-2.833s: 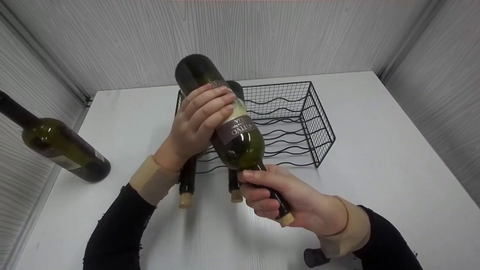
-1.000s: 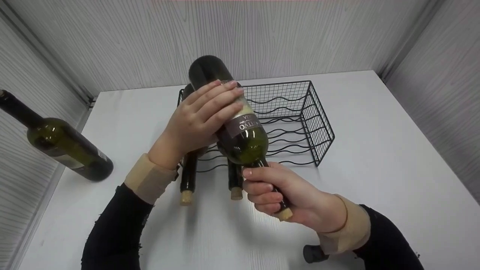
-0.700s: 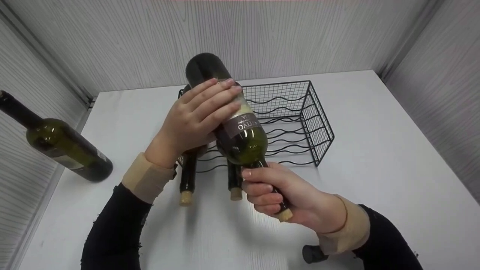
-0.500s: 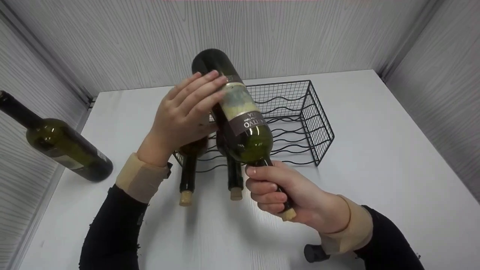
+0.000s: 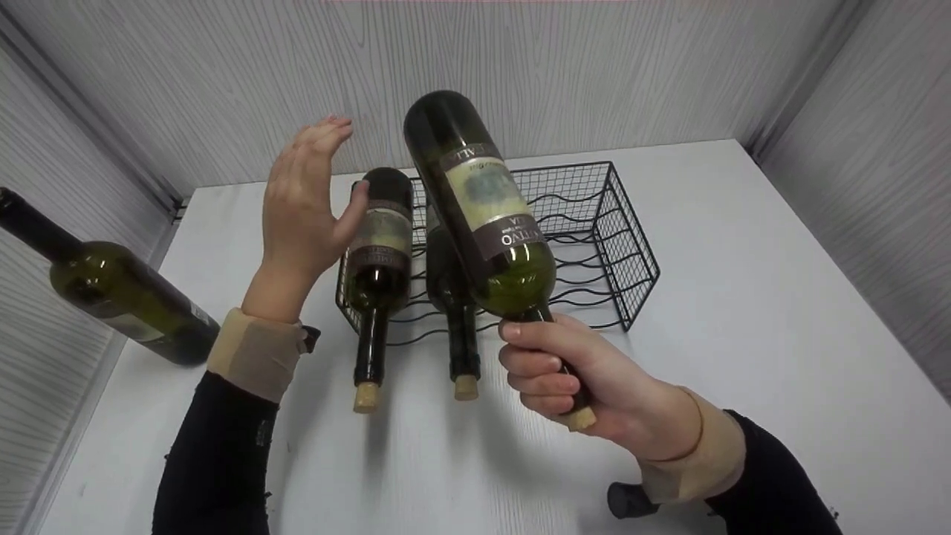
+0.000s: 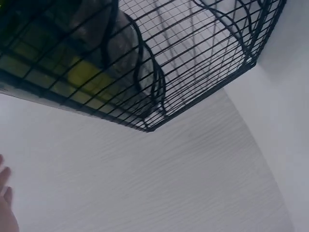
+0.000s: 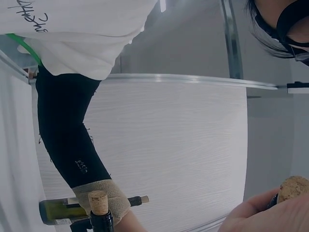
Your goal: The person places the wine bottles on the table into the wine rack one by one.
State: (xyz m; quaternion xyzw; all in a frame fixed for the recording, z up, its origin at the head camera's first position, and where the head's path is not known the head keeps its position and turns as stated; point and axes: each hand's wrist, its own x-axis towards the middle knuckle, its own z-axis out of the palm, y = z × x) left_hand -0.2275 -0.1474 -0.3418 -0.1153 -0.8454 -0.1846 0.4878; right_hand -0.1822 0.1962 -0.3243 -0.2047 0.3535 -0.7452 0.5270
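Note:
In the head view my right hand (image 5: 572,371) grips a green wine bottle (image 5: 494,223) by its corked neck. The bottle is tilted, base up and away from me, above the rack. My left hand (image 5: 301,208) is raised left of it, fingers extended, touching nothing. Below is a black wire wine rack (image 5: 628,275). Two corked wine bottles lie in its left part, necks toward me: a left bottle (image 5: 379,267) and a second bottle (image 5: 449,279), partly hidden by the held one. The left wrist view shows the rack's mesh (image 6: 193,72) and fingertips (image 6: 6,176) at the edge.
Another wine bottle (image 5: 134,297) stands at the left of the white table (image 5: 743,297). Wood-patterned panels (image 5: 594,74) enclose the back and sides. A dark cylindrical piece (image 5: 630,500) is beside my right wrist. The right side of the rack shows bare wavy wires.
My left hand has let go of the bottle's body and moved left, away from it. The bottle, now held by the right hand alone, has shifted slightly right.

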